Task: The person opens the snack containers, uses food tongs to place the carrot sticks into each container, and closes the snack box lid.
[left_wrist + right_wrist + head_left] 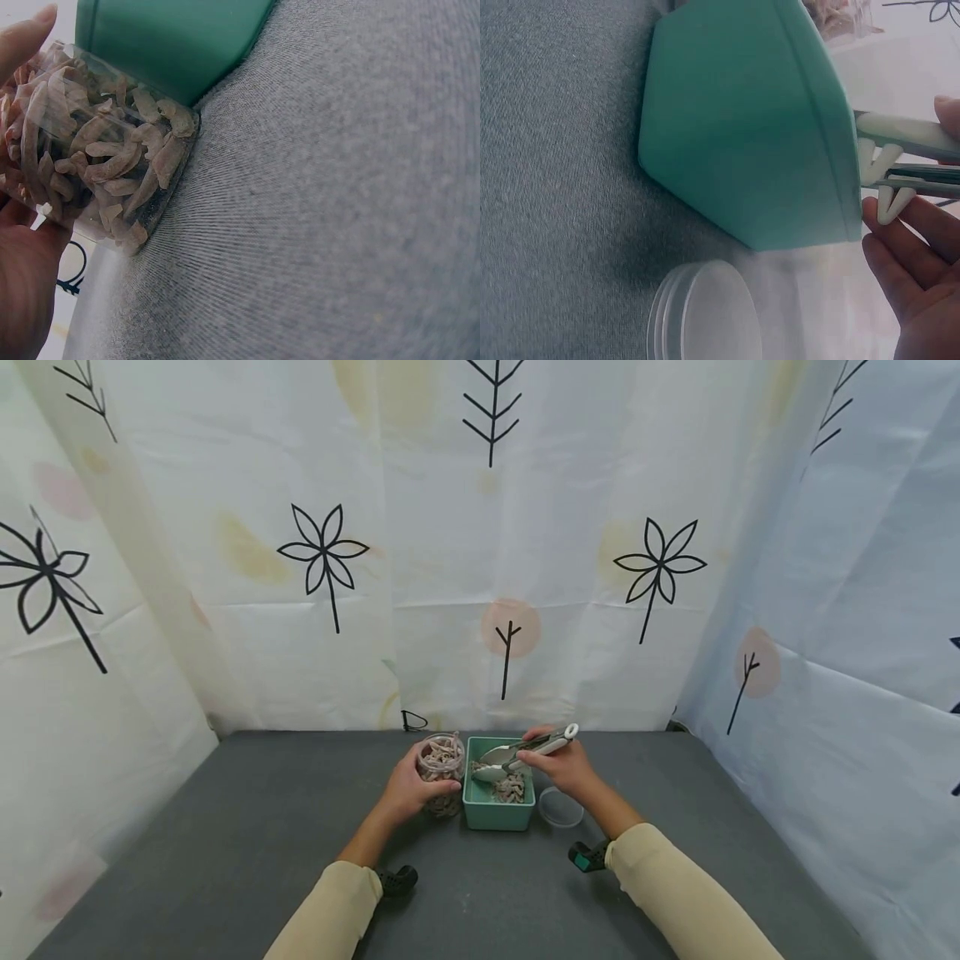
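Two cream sleeves (682, 885) come closest, reaching across one dark grey surface (225, 843) toward one green rectangular bin (498, 817), each arm wearing one black wrist device (399, 881). Left of the bin and just beside it stands one clear, wide-mouthed jar (442, 760), packed with pale brown curled strips too many and too tangled to count. Its long axis is upright or nearly so, mouth facing up, with a few strips poking above the rim; whether its wall touches the bin I cannot tell. The left hand (408, 789) has its grip wrapped around the jar, on the side away from the bin. One pair of metal tongs (555, 742) with white handle parts slants over the bin, long axis running from the ringed end, above the bin's far right corner, down to the two scoops, which point left toward the jar and sit apart at the bin's mouth. The right hand (562, 768) has its grip clamped on the tongs, at the bin's right rim. Inside the bin lies one loose heap of strips (510, 788), uncountable, mostly in the right half. Right of the bin, one clear round lid (561, 807) lies flat.
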The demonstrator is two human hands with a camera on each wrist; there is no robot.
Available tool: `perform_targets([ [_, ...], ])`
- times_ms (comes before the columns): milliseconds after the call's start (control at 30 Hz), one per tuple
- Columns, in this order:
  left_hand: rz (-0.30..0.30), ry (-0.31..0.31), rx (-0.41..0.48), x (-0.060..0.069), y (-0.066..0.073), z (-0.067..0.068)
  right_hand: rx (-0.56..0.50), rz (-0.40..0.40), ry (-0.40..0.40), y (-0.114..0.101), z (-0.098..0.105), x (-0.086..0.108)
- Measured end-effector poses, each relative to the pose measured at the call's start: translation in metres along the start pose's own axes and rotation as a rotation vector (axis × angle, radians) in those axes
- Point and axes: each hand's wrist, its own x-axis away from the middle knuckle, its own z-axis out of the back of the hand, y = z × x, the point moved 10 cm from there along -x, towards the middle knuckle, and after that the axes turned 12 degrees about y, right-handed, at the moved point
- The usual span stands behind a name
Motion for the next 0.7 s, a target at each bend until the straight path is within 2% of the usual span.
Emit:
perform_targets([
  [167,0.066,-0.01,0.017,0.0,-0.004,-0.001,0.057,0.026,0.056,-0.009,0.0,0.002],
  [267,0.09,-0.017,0.013,0.0,-0.007,-0.002,0.038,-0.003,0.096,-0.008,0.003,0.003],
  [533,0.078,-0.021,0.025,0.001,-0.006,-0.004,0.001,-0.072,0.218,-0.005,0.016,0.005],
  [700,0.086,-0.012,0.033,0.0,-0.004,-0.001,-0.032,-0.06,0.255,-0.016,0.027,0.002],
])
